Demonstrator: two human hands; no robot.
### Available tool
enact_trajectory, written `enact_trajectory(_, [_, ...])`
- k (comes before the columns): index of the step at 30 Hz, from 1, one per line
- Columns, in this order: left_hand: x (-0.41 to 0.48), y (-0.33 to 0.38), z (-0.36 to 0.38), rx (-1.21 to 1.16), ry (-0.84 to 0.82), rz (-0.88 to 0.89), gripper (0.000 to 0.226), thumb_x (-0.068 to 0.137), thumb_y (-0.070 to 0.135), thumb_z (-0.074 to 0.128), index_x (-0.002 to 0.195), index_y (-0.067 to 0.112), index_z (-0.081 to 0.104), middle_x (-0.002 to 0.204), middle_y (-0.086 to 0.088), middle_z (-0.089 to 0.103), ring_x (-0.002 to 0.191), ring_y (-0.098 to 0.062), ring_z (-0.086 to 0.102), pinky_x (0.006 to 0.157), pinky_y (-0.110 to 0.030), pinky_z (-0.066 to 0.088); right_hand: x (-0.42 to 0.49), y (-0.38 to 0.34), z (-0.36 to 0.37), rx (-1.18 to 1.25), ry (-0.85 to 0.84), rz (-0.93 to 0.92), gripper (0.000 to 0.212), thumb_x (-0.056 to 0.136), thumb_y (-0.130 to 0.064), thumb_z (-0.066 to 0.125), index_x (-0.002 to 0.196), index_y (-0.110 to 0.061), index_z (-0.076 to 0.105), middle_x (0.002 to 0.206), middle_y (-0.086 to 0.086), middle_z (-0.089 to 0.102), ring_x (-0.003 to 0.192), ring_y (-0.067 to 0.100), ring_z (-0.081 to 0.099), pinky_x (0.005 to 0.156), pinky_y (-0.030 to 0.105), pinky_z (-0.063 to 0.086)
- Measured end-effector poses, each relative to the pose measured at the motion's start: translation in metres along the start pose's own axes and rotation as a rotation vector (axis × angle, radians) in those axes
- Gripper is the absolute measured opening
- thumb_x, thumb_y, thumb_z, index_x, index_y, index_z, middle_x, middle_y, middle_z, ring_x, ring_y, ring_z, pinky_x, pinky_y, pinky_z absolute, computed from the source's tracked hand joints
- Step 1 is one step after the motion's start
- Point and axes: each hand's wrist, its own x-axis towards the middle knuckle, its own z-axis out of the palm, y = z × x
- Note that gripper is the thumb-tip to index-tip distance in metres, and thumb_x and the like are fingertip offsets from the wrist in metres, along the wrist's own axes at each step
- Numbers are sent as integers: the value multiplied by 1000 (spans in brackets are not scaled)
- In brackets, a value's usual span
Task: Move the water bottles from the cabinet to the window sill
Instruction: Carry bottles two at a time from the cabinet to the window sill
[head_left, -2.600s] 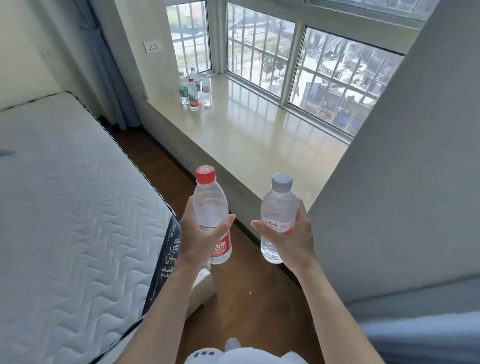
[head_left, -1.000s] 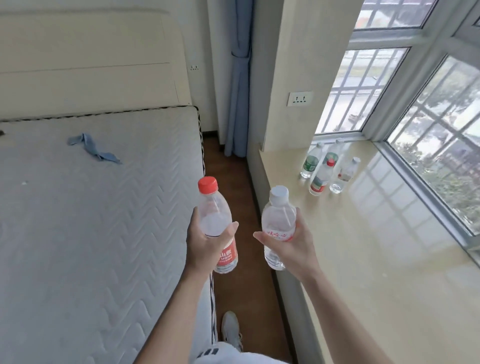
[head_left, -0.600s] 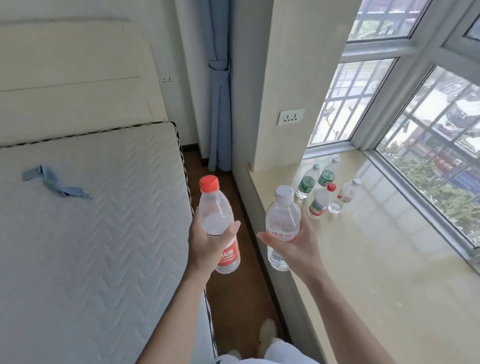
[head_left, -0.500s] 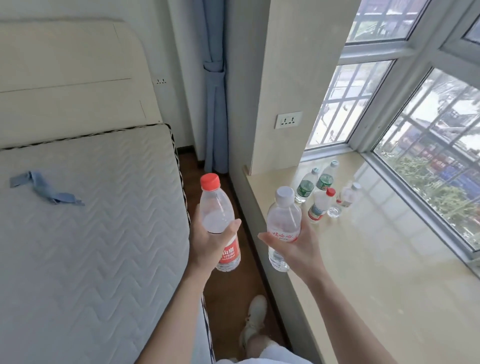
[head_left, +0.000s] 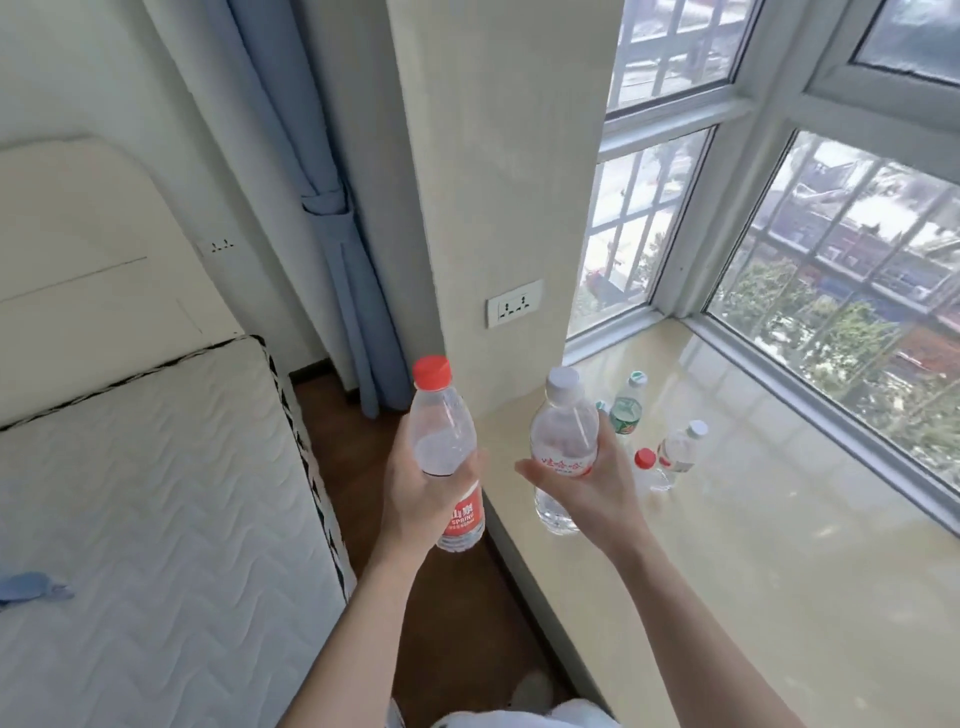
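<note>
2 clear, ribbed plastic bottles are now much nearer the sill: the red-capped bottle (head_left: 448, 457) in the left hand (head_left: 426, 488), the white-capped bottle (head_left: 563, 447) in the right hand (head_left: 587, 483), fingers clamped round each. Placement looks close, beside 4 standing bottles (head_left: 675, 452) on the glossy stone window sill (head_left: 779, 545).

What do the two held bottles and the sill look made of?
Red-capped bottle and white-capped bottle: clear thin plastic, apparently; background shows through, with opaque plastic caps. Window sill: glossy cream stone or tile, probably; it mirrors the window bars.
</note>
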Motion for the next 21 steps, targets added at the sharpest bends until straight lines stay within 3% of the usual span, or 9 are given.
enact_trajectory(2, [26, 2, 22, -8, -57, 9, 66, 61, 51, 77, 120, 51, 47, 116, 20, 61, 111, -1, 58, 90, -21, 48, 23, 3, -16, 23, 68, 29, 55, 65, -27, 93, 105, -32, 55, 93, -13, 66, 87, 6, 65, 74, 23, 52])
enact_trajectory(4, [46, 4, 46, 6, -121, 21, 63, 61, 50, 79, 116, 53, 48, 114, 23, 59, 111, 2, 56, 91, -20, 46, 39, 8, -33, 52, 133, 53, 53, 65, -21, 92, 102, -32, 56, 89, -16, 66, 85, 5, 66, 72, 21, 50])
enact_trajectory(7, [67, 7, 84, 37, -232, 53, 56, 59, 54, 78, 107, 58, 50, 107, 25, 61, 109, 1, 57, 95, -30, 48, 46, 17, -61, 79, 251, 94, 55, 62, -26, 93, 104, -31, 57, 93, -12, 68, 91, 13, 69, 79, 34, 55])
enact_trajectory(9, [75, 11, 110, 29, -332, 57, 56, 57, 56, 78, 106, 56, 51, 107, 23, 62, 109, 0, 58, 98, -37, 48, 42, 24, -81, 106, 356, 134, 58, 57, -32, 92, 103, -28, 57, 92, -12, 68, 89, 14, 69, 77, 36, 55])
enact_trajectory(11, [78, 17, 137, 11, -442, 50, 59, 53, 59, 77, 107, 48, 53, 105, 24, 62, 109, 1, 57, 98, -32, 46, 33, 31, -100, 117, 474, 171, 57, 56, -30, 94, 98, -26, 56, 88, -11, 69, 85, 13, 68, 72, 29, 53])
enact_trajectory(15, [71, 26, 186, -28, -705, 94, 57, 56, 59, 73, 106, 39, 54, 101, 36, 59, 103, 13, 55, 83, -7, 43, 2, 46, -129, 118, 716, 249, 53, 59, -25, 95, 93, -20, 55, 84, -5, 67, 79, 12, 65, 68, 26, 51])
enact_trajectory(18, [62, 20, 216, -34, -897, 76, 55, 61, 58, 71, 110, 39, 54, 106, 31, 62, 106, 7, 58, 85, -14, 44, -27, 56, -141, 119, 885, 304, 60, 56, -31, 94, 96, -13, 54, 88, 7, 65, 82, 25, 65, 71, 37, 54])
enact_trajectory(21, [53, 11, 240, -29, -1002, 71, 62, 60, 57, 71, 117, 39, 53, 109, 29, 61, 109, 6, 56, 93, -26, 44, -50, 66, -148, 112, 1011, 366, 55, 61, -17, 95, 99, -11, 55, 87, 5, 66, 83, 25, 66, 69, 29, 55])
